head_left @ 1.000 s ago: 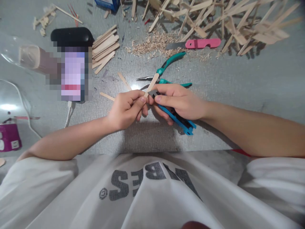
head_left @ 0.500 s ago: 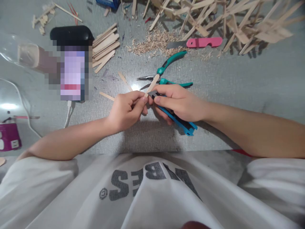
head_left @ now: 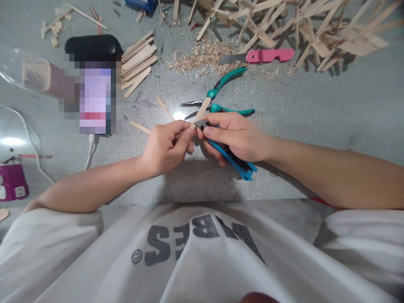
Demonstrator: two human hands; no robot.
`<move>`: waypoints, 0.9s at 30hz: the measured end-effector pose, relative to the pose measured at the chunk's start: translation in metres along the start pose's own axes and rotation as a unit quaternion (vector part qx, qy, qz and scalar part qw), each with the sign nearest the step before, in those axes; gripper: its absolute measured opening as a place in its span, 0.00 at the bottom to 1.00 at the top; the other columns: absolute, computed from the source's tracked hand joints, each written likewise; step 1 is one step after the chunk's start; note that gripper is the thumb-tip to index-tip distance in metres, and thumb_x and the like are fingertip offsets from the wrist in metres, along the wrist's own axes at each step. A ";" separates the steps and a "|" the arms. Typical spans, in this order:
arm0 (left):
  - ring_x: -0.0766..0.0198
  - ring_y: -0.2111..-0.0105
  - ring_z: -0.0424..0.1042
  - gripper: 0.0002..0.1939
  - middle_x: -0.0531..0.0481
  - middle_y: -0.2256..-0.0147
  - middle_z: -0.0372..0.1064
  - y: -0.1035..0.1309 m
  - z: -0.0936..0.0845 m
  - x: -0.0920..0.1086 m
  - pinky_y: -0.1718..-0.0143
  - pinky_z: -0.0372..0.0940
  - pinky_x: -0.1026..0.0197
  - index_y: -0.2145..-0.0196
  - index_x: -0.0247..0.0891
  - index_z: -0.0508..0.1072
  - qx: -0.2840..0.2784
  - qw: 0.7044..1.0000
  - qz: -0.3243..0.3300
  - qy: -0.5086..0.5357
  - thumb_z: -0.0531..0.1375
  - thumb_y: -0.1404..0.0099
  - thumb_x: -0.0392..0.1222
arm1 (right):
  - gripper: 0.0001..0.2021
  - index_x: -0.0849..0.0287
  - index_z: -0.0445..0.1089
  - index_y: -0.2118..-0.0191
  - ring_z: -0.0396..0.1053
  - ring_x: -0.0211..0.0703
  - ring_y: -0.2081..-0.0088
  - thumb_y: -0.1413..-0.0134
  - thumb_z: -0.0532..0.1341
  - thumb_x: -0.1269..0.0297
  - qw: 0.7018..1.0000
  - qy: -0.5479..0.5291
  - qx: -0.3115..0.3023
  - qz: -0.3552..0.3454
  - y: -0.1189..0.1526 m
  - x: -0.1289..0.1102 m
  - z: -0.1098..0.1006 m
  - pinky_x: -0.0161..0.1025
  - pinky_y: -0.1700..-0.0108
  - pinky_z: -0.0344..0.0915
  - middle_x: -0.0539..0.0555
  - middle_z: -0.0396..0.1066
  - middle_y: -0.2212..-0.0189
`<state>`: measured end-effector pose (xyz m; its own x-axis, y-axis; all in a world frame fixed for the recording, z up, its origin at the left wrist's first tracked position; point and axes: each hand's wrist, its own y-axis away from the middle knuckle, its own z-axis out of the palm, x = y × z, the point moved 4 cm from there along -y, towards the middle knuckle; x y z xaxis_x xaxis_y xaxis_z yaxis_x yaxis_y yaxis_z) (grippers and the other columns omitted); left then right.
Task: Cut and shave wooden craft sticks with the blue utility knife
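Observation:
Pinched between thumb and fingers of my left hand point(head_left: 168, 147) is a wooden craft stick point(head_left: 203, 107), tilted up to the right. My right hand point(head_left: 238, 134) is closed around a blue utility knife point(head_left: 232, 160). The knife's grey metal tip meets the stick close to my left fingertips; the exact contact is partly hidden by fingers. Two more thin sticks, an upper one point(head_left: 164, 106) and a lower one point(head_left: 140, 127), reach out from behind my left hand. Just beyond the hands lie green-handled needle-nose pliers point(head_left: 217, 108), jaws spread.
Wood shavings point(head_left: 202, 57) and a pink-handled folding knife point(head_left: 269, 55) lie farther back. A tangle of joined sticks point(head_left: 268, 25) fills the back right. At left are a stick pile point(head_left: 139, 61), a black case point(head_left: 93, 46), a blurred phone point(head_left: 94, 97) on a cable, and a plastic bottle point(head_left: 36, 73).
The blue knife's rear end has swung slightly left and toward me. Both hands keep almost the same place and grip; the whole view has shifted a little.

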<state>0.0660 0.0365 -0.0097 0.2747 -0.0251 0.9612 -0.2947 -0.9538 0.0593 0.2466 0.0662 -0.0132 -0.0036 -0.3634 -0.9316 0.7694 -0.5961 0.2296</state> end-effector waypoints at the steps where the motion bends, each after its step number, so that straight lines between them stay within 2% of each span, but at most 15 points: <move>1: 0.72 0.84 0.66 0.14 0.52 0.76 0.77 0.000 0.000 -0.001 0.82 0.59 0.69 0.64 0.37 0.78 0.001 1.000 0.000 -0.002 0.60 0.19 0.43 | 0.14 0.56 0.66 0.59 0.67 0.36 0.85 0.20 0.62 0.53 1.000 -0.012 0.000 0.003 0.000 -0.001 0.000 0.31 0.81 0.64 0.44 0.72 0.82; 5: 0.72 0.84 0.66 0.16 0.51 0.76 0.78 0.002 0.000 -0.003 0.82 0.59 0.68 0.62 0.37 0.81 0.021 1.000 0.000 0.010 0.62 0.19 0.48 | 0.13 0.56 0.66 0.59 0.67 0.35 0.84 0.21 0.63 0.54 0.999 -0.040 0.004 0.020 0.000 -0.005 0.000 0.31 0.81 0.65 0.43 0.71 0.81; 9: 0.72 0.84 0.65 0.19 0.51 0.76 0.78 0.002 0.000 -0.002 0.83 0.58 0.69 0.62 0.37 0.80 0.023 0.999 -0.015 0.038 0.63 0.19 0.54 | 0.12 0.56 0.67 0.59 0.67 0.35 0.85 0.20 0.61 0.56 1.000 -0.015 0.006 0.005 0.000 -0.004 0.001 0.31 0.81 0.63 0.44 0.71 0.82; 14: 0.73 0.84 0.65 0.17 0.52 0.76 0.78 0.001 0.000 0.001 0.82 0.58 0.69 0.63 0.37 0.79 0.020 0.999 -0.027 0.023 0.62 0.20 0.50 | 0.11 0.57 0.68 0.59 0.67 0.36 0.85 0.21 0.61 0.57 1.000 -0.001 0.008 0.015 0.001 -0.001 0.002 0.31 0.82 0.63 0.44 0.71 0.82; 19: 0.72 0.82 0.66 0.13 0.53 0.76 0.78 0.001 -0.001 0.003 0.79 0.61 0.68 0.64 0.37 0.80 0.022 1.000 -0.009 -0.016 0.60 0.21 0.42 | 0.10 0.56 0.67 0.59 0.67 0.36 0.85 0.21 0.60 0.60 0.999 0.000 0.011 0.039 0.001 0.000 0.001 0.32 0.81 0.64 0.44 0.71 0.82; 27: 0.71 0.82 0.65 0.14 0.53 0.78 0.76 0.001 -0.002 0.001 0.77 0.63 0.66 0.67 0.38 0.79 0.027 0.999 0.014 -0.020 0.60 0.22 0.40 | 0.10 0.56 0.66 0.58 0.68 0.37 0.84 0.21 0.60 0.60 0.998 -0.029 0.054 0.009 0.000 -0.003 -0.002 0.33 0.80 0.64 0.44 0.71 0.82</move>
<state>0.0643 0.0357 -0.0082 0.3042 -0.0628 0.9505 -0.2537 -0.9671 0.0173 0.2480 0.0686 -0.0111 -0.0300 -0.4134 -0.9101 0.6957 -0.6624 0.2779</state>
